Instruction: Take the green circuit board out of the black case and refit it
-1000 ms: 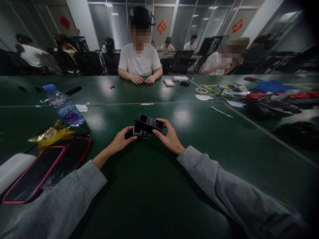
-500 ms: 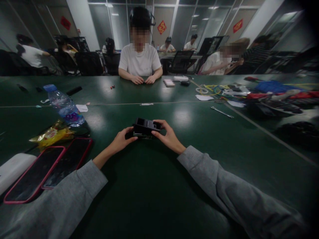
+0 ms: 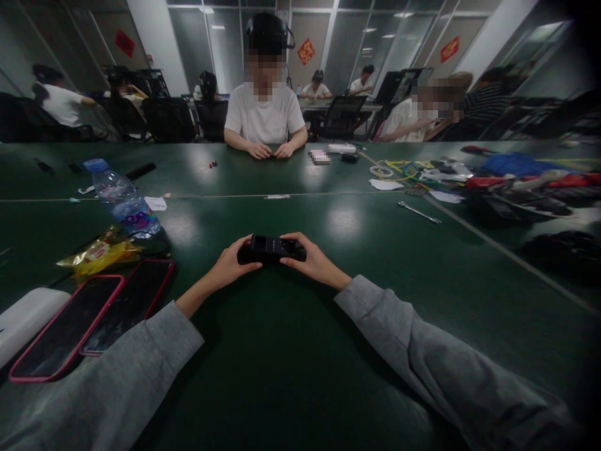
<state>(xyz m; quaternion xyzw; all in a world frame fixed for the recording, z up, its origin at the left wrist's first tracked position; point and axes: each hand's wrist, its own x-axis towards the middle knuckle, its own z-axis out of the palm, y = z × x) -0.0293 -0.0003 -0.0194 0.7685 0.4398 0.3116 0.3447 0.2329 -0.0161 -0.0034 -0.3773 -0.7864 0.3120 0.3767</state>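
Note:
A small black device (image 3: 271, 248) with a little screen and buttons on top lies flat on the green table (image 3: 300, 351) in front of me. My left hand (image 3: 230, 263) grips its left end with curled fingers. My right hand (image 3: 312, 262) grips its right end, thumb on top. Both grey sleeves reach in from the bottom of the view.
To my left lie two phones in red cases (image 3: 89, 313), a white pad (image 3: 23, 316), a yellow snack bag (image 3: 101, 252) and a water bottle (image 3: 123, 202). A metal tool (image 3: 417, 212) and a heap of cables and bags (image 3: 493, 178) sit at right. A person in white (image 3: 264, 113) sits opposite.
The black top shell, tilted up over a circuit board one second ago, has come down flat onto it. Both hands lowered with it and now press it at the ends.

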